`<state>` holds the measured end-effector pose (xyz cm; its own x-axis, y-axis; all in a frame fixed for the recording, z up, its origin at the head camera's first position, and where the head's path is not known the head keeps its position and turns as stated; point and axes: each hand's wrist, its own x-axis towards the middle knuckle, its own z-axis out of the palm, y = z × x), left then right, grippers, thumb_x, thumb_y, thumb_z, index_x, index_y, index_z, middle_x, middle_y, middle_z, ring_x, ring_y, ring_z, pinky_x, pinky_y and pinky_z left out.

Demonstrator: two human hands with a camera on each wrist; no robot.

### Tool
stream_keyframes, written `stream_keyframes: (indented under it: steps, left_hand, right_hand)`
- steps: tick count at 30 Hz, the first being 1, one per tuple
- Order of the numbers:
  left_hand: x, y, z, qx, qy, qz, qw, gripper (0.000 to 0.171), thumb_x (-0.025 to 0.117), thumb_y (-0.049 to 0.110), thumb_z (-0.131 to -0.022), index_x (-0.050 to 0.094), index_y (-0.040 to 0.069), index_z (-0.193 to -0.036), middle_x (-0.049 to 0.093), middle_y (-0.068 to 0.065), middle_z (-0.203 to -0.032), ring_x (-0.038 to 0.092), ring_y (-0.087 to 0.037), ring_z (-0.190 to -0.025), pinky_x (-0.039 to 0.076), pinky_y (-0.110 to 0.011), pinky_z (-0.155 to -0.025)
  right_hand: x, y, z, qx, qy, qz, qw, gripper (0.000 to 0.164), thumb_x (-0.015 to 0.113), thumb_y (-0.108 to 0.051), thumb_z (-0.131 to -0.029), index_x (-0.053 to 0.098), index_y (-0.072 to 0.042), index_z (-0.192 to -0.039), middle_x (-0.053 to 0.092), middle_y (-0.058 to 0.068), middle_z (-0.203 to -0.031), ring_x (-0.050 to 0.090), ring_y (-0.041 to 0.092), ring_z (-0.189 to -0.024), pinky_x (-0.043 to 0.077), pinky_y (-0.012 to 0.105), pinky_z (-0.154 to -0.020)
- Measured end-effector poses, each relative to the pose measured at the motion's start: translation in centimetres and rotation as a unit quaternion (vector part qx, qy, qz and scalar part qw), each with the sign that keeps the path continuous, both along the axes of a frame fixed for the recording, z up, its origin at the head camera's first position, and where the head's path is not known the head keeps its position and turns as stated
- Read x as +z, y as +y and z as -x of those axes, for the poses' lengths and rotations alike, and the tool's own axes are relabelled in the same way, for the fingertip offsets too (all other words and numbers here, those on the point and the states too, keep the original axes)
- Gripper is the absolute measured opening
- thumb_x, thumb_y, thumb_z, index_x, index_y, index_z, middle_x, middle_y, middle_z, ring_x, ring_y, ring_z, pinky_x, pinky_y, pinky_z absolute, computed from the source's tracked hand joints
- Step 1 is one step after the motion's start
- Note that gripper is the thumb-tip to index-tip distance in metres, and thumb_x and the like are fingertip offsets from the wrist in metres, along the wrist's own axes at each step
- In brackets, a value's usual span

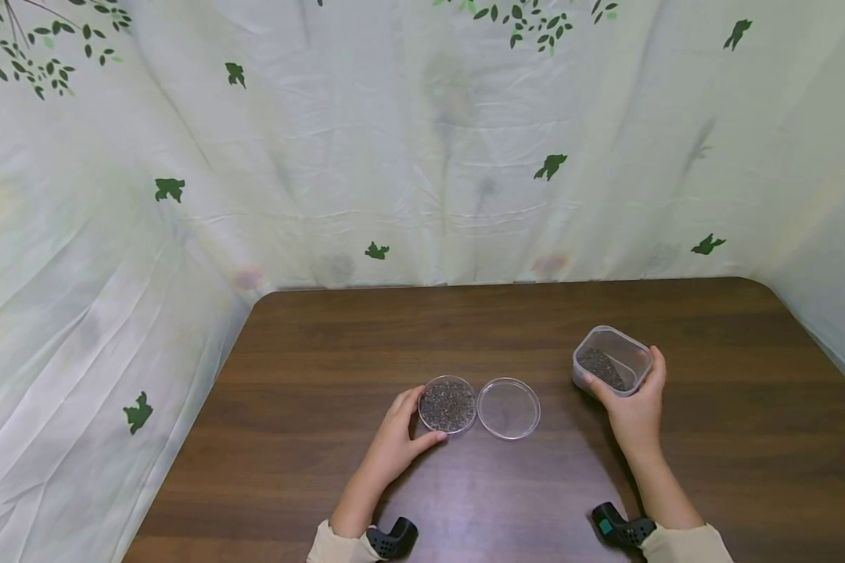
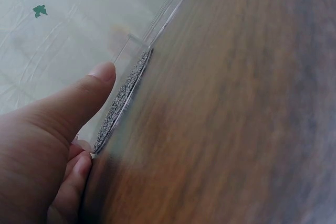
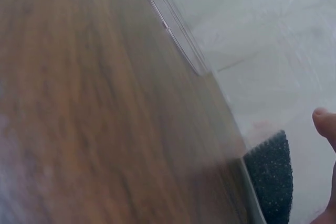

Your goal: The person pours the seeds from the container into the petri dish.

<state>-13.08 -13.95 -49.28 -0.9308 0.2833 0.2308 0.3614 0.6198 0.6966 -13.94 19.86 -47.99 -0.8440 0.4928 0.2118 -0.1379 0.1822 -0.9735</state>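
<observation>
In the head view, my left hand holds a round clear petri dish on the table, thumb at its near side and fingers at its far left. Grey granules cover the dish's bottom; the left wrist view shows them as a low layer. Just right of it lies a matching clear petri dish half with nothing in it. Farther right, my right hand grips a rectangular clear plastic container by its near right side. Dark granules lie heaped toward the container's left side.
Everything stands on a brown wood-grain table with rounded far corners. A whitish curtain with green leaf and bird prints hangs behind and beside it. Black devices are worn on both wrists.
</observation>
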Motion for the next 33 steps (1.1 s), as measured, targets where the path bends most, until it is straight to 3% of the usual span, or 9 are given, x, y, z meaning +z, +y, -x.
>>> stream_keyframes:
  steps: [12,25,33]
  left_hand:
    - [0.04,0.03,-0.08,0.004,0.003,0.006,1.0000,0.077,0.073,0.037,-0.072,0.040,0.000,-0.131,0.043,-0.016,-0.127,0.040,-0.028,-0.118,0.034,-0.043,-0.096]
    - [0.25,0.10,-0.06,0.006,0.000,0.002,1.0000,0.077,0.074,0.035,-0.072,0.040,0.000,-0.131,0.043,-0.016,-0.127,0.041,-0.028,-0.117,0.034,-0.042,-0.096]
    - [0.24,0.10,-0.09,0.003,-0.001,0.001,1.0000,0.077,0.074,0.035,-0.072,0.040,0.000,-0.131,0.043,-0.016,-0.127,0.043,-0.027,-0.114,0.036,-0.041,-0.095]
  right_hand:
    - [-0.21,0.17,0.13,-0.021,-0.013,0.009,1.000,0.100,0.077,-0.010,-0.069,0.010,-0.013,-0.142,0.029,0.012,-0.136,0.032,0.025,-0.118,0.025,0.031,-0.097]
    - [0.03,0.23,-0.08,-0.017,-0.034,0.026,0.999,0.103,0.077,-0.014,-0.070,0.004,-0.015,-0.143,0.023,0.011,-0.140,0.029,0.024,-0.121,0.023,0.034,-0.099]
    - [0.08,0.30,-0.14,-0.008,0.002,0.038,0.999,0.106,0.076,-0.009,-0.070,0.001,-0.022,-0.144,0.010,0.009,-0.146,0.020,0.019,-0.126,0.017,0.031,-0.103]
